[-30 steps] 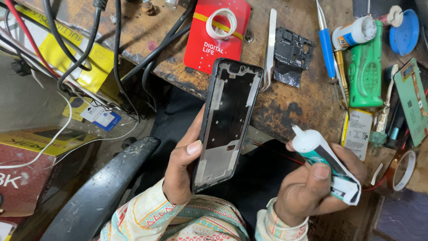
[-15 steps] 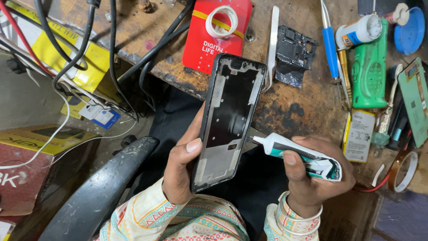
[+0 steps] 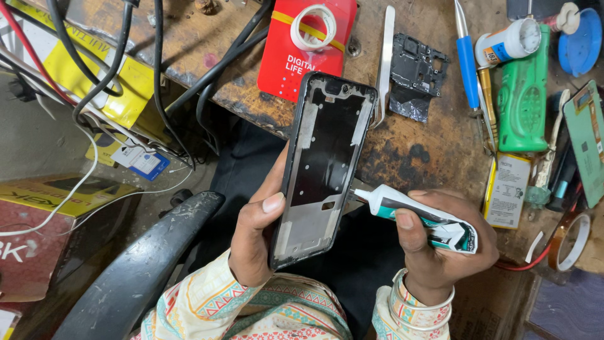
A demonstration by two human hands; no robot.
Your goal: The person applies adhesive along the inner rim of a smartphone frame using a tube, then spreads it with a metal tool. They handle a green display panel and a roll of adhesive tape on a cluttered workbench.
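Observation:
My left hand [image 3: 257, 234] grips a black phone frame [image 3: 324, 167], held upright over my lap with its open inner side facing me; my thumb rests on its left edge. My right hand [image 3: 440, 242] is shut on a crumpled white and teal glue tube [image 3: 423, 217]. The tube lies nearly level, and its thin nozzle touches the right edge of the frame about halfway down.
The worn workbench [image 3: 415, 148] beyond holds a red box [image 3: 296, 60] with a tape roll, metal tweezers [image 3: 384, 63], a black inner phone plate [image 3: 415, 79], a blue-handled tool [image 3: 467, 60], a green device [image 3: 523, 101], a battery [image 3: 506, 189] and a circuit board [image 3: 588, 138]. Cables [image 3: 126, 56] hang at left above a chair arm [image 3: 138, 271].
My right hand has tipped the tube from pointing up to lying level and brought its nozzle left onto the frame's right edge. The left hand has kept the frame still.

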